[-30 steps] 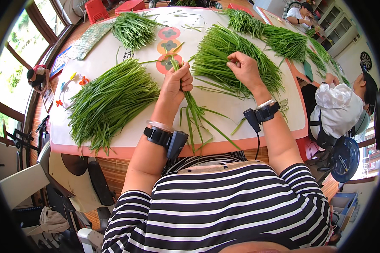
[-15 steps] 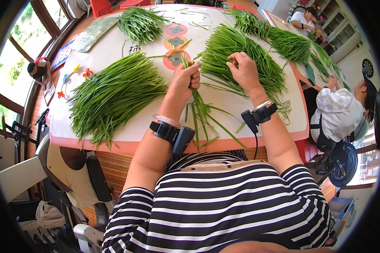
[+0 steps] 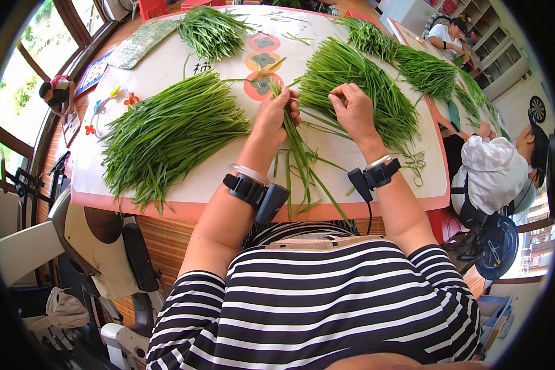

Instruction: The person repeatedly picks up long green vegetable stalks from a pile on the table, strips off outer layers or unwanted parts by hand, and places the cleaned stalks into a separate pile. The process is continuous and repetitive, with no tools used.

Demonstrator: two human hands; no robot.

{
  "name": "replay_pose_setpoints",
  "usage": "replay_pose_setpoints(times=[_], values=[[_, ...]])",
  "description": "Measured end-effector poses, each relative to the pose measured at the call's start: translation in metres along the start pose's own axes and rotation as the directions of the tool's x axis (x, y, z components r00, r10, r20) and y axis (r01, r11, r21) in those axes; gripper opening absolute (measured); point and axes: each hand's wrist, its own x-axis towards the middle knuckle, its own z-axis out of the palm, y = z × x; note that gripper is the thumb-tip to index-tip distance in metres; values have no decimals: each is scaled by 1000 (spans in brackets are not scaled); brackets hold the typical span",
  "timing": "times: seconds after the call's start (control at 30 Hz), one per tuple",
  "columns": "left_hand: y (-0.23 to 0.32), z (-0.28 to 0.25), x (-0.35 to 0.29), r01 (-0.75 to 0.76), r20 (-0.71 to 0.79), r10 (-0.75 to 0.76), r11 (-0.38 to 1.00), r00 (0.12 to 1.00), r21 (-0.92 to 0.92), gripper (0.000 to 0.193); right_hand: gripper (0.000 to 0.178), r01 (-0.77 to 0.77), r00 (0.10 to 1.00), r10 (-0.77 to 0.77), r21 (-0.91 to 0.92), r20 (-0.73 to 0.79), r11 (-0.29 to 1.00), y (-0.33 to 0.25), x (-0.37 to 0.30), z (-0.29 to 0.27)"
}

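My left hand [image 3: 274,118] is closed round a small bunch of garlic chives [image 3: 298,154]. Short ends poke out above its thumb, and the long leaves hang toward the table's near edge. To the right, my right hand [image 3: 355,112] is raised with thumb and fingertips pinched together; anything between them is too small to make out. It hovers over the near side of a large chive pile [image 3: 367,86]. Another big pile of chives [image 3: 176,135] lies left of my left hand. A few loose leaves lie below the held bunch.
The pale table [image 3: 222,196] has a pink border and round flower prints [image 3: 263,85]. A smaller chive heap [image 3: 213,32] and a greenish mat [image 3: 145,44] lie at the far left. More chives [image 3: 425,71] line the right side, where a person in white [image 3: 490,169] sits.
My right hand has shifted slightly, its fingertips still pinched. The left hand keeps its grip, its bunch tilting a little. The whole view has moved slightly.
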Motion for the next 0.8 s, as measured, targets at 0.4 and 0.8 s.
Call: replay_pose_setpoints(times=[0.4, 0.8], values=[[0, 1, -3, -89, 62, 82, 988, 995, 126, 19, 9, -98, 990, 66, 281, 122, 955, -27, 0, 5], [0, 3, -4, -28, 84, 29, 999, 996, -18, 23, 6, 63, 998, -63, -133, 4, 989, 19, 9, 3]])
